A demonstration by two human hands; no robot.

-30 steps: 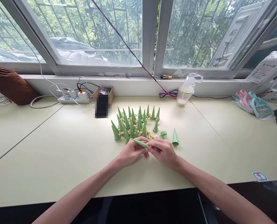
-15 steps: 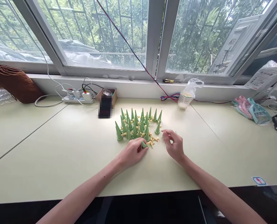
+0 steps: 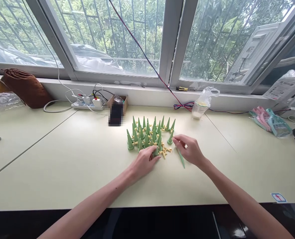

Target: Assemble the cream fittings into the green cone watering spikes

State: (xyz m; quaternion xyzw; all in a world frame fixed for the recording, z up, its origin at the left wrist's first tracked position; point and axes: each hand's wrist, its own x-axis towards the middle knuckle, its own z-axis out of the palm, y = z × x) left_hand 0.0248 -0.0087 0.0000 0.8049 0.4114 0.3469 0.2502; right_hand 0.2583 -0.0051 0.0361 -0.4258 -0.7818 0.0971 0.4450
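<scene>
The left hand [image 3: 144, 161] is low over the worktop [image 3: 107, 179], at the near edge of a group of green cones [image 3: 130, 144]. Its fingers curl over the far side of one green piece [image 3: 156, 152], with the thumb on the near side, so the piece shows in the gap between them. Thumb and fingers are parted there; whether they press on the piece cannot be told.

The right hand [image 3: 191, 151] is to the right of the group, its finger and thumb tips drawn close together. Just left of those tips a lone cone [image 3: 170, 139] stands upright; whether they touch it is unclear. Below the same hand a slanting cone [image 3: 181, 161] shows, its point toward the worktop's near edge and its other end hidden behind the fingers. Whether they grip it cannot be told.

Small yellow pieces [image 3: 164, 153] lie loose between the two hands, just beyond the left thumb, and more are scattered among the cones. Farther back are a bagged cup [image 3: 198, 109] and a box [image 3: 124, 103].
</scene>
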